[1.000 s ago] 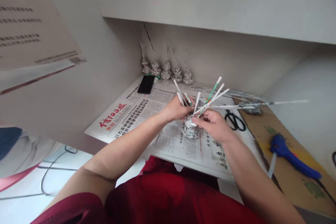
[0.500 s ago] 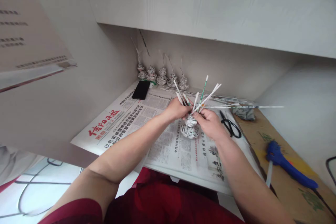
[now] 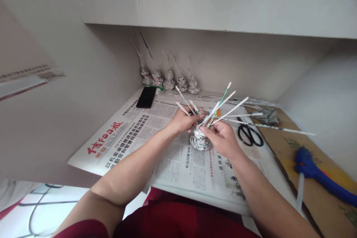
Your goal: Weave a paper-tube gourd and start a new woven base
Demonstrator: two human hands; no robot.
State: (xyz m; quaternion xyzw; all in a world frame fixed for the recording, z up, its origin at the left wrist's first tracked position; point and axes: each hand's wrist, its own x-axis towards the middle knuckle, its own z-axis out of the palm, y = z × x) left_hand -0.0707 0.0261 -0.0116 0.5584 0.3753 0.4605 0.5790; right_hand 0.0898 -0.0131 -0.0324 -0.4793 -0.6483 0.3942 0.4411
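A small gourd-shaped piece woven from rolled newspaper [image 3: 199, 142] stands on the newspaper sheet [image 3: 171, 167] between my hands. White and green paper sticks [image 3: 235, 108] fan out from its top, and one long strand reaches to the right. My left hand [image 3: 184, 119] is closed at the left of the gourd's neck, thumb and fingers pinching near the stick bases. On the right side, my right hand [image 3: 222, 136] has its thumb pressed on the weave below the sticks; its other fingers curl behind and are partly hidden.
Several finished-looking woven gourds [image 3: 169, 80] line the back wall. A black phone [image 3: 146, 97] lies at the left, black-handled scissors [image 3: 250, 135] at the right. Rolled paper sticks [image 3: 223, 99] lie along the back. A blue glue gun [image 3: 315, 169] rests on cardboard [image 3: 281, 148]. A low panel overhangs.
The gourd's sticks have turned and tilted to the right, with the long strand now slanting downward. My right hand has slid slightly lower on the weave. The camera view has shifted a little.
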